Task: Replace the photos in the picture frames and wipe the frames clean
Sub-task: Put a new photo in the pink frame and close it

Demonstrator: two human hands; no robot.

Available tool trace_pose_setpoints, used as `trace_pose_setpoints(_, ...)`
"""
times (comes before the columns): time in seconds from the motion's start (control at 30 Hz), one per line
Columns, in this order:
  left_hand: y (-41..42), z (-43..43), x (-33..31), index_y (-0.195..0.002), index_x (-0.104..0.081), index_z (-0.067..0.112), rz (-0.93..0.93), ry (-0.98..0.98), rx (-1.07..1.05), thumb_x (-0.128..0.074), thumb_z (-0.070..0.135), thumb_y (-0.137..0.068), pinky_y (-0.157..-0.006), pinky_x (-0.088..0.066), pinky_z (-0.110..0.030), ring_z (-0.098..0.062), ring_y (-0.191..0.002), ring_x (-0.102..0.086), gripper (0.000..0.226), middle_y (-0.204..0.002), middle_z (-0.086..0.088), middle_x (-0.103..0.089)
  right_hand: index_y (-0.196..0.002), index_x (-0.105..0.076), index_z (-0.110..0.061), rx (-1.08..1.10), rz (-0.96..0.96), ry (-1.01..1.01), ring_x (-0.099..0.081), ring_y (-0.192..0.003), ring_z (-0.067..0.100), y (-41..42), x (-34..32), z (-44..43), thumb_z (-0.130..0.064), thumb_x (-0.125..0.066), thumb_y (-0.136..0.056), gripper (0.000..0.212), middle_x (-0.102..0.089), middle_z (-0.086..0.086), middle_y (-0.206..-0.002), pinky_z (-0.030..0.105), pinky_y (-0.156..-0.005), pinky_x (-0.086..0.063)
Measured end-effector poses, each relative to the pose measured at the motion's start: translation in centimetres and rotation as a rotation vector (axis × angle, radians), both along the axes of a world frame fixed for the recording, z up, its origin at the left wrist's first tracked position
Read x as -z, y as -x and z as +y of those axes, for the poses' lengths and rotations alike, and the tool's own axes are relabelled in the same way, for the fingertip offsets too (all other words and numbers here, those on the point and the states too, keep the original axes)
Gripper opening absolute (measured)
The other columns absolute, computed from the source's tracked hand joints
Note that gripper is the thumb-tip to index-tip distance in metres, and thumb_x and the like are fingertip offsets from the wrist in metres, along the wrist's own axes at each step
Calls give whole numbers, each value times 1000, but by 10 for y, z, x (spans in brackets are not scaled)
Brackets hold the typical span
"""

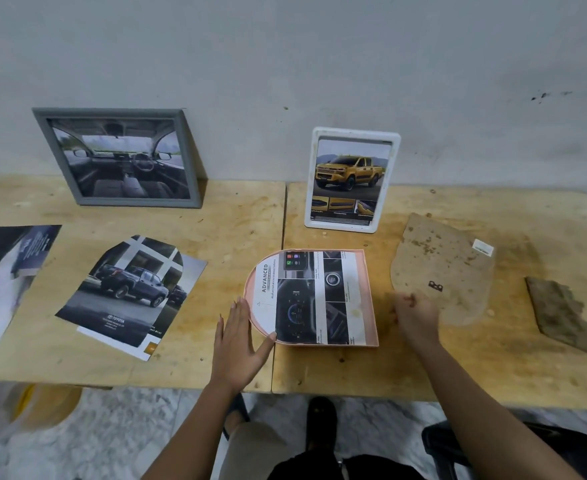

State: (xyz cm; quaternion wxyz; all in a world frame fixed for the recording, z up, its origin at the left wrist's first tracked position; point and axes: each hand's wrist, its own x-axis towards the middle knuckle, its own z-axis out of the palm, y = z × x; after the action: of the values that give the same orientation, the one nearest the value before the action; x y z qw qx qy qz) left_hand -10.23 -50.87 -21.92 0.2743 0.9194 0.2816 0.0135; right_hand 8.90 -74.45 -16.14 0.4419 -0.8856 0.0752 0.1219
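The left hand (240, 336) lies flat, fingers straight and together. Its fingertips touch the curved end of a pink frame (366, 299), and its thumb reaches the frame's near edge. The right hand (415, 315) is blurred, with fingers curled, at the near left edge of a backing board (441, 261). Whether it grips the board cannot be told.

The pink frame lies flat near the front of the table (423, 368), between the two hands. It is arch-shaped: round at the left, square at the right, with a thin raised rim. In it lies a glossy photo (306, 296) cut to the same arch. The photo shows dark dashboard panels on white and the word "ADVANCED" running sideways.

The backing board, just right of the frame, is dull brown fibreboard in a matching arch, stained and flaking. It carries a small dark metal hanger (435, 286) and a white sticker (483, 247) too small to read. Farther right lies a rough, ragged brown cloth (558, 313).

A white rounded frame (354, 132) with a yellow pickup picture stands upright against the wall behind. A wide grey frame (139, 201) showing a car interior leans to its left. Left of the hands lies a loose print (129, 292) of a dark pickup marked "TOYOTA". Another print (5, 282) lies at the table's left edge. The table is scuffed pale plywood in two panels.
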Motion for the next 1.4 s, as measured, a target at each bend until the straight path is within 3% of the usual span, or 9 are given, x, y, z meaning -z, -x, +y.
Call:
trace_pose_setpoints(0.13, 0, -1, -1, -151, 1, 17, 9, 4, 2, -35, 71, -81, -115, 13, -29, -4, -143, 6, 96, -159, 2, 0, -99, -58, -16, -395, -71, 282, -61, -67, 12, 4, -1, 37, -37, -55, -91, 23, -64, -2, -89, 19, -55, -47)
trace_pose_setpoints(0.37, 0, 2, -2, -150, 12, 19, 78, 13, 46, -17, 82, -75, -113, 16, -31, -4, -140, 18, 102, -154, 9, 15, -111, -47, -12, -542, -28, 587, -47, -78, 12, 5, -5, 59, -51, -66, -79, 54, -53, 4, -105, 17, -48, -27)
trace_pose_setpoints(0.6, 1, 7, -4, -148, 18, 20, 149, 31, 80, -20, 79, -79, -111, 18, -31, -6, -139, 22, 99, -155, 5, 19, -105, -45, -8, -404, 183, 267, -59, -87, 22, -5, 1, 61, -34, -73, -77, 48, -53, 5, -97, 22, -53, -41)
trace_pose_setpoints(0.73, 1, 8, -6, -149, 17, 19, 137, 34, 80, -15, 83, -75, -111, 18, -31, -5, -139, 21, 102, -156, 5, 17, -78, -45, -10, -308, 233, 36, -61, -82, 24, -13, 0, 55, -24, -64, -86, 26, -60, 8, -89, 33, -64, -51)
trace_pose_setpoints(1.07, 1, 3, -6, -150, 7, 24, 63, 30, 35, -16, 82, -76, -113, 13, -30, -4, -141, 13, 97, -151, 12, 14, -97, -51, -9, -320, 319, -241, -64, -89, 29, -20, -17, 30, -16, -53, -94, 9, -63, 13, -105, 38, -68, -52)
trace_pose_setpoints(1.13, 0, 3, -8, -151, 4, 23, 38, 89, 6, -19, 71, -86, -114, 11, -31, -6, -143, 9, 84, -153, 11, 9, -100, -52, -9, -279, 318, -274, -64, -91, 32, -22, -20, 29, -18, -53, -94, 10, -65, 13, -105, 45, -77, -53)
trace_pose_setpoints(1.2, -5, 0, -12, -151, -6, 14, 9, 169, -46, -17, 62, -93, -119, 5, -35, -15, -146, 1, 76, -158, 4, -3, -96, -53, -11, -237, 320, -341, -65, -87, 31, -25, -24, 29, -16, -54, -93, 6, -66, 13, -104, 43, -72, -53)
trace_pose_setpoints(1.3, -16, -6, -21, -137, -30, 2, -190, 336, -287, -13, 67, -91, -118, -18, -44, -31, -140, -24, 81, -147, -15, -33, -101, -54, -6, -241, 352, -487, -66, -79, 25, -27, -36, 36, -8, -56, -89, 12, -66, 17, -104, 35, -65, -53)
trace_pose_setpoints(1.4, -32, -16, -55, -142, -36, 13, -392, 653, -476, -30, 56, -95, -112, -28, -32, -18, -136, -34, 64, -144, 1, -40, -113, -51, 2, -358, 420, -614, -64, -55, 8, -22, -49, 54, 3, -53, -88, 25, -64, 13, -92, 17, -46, -48)
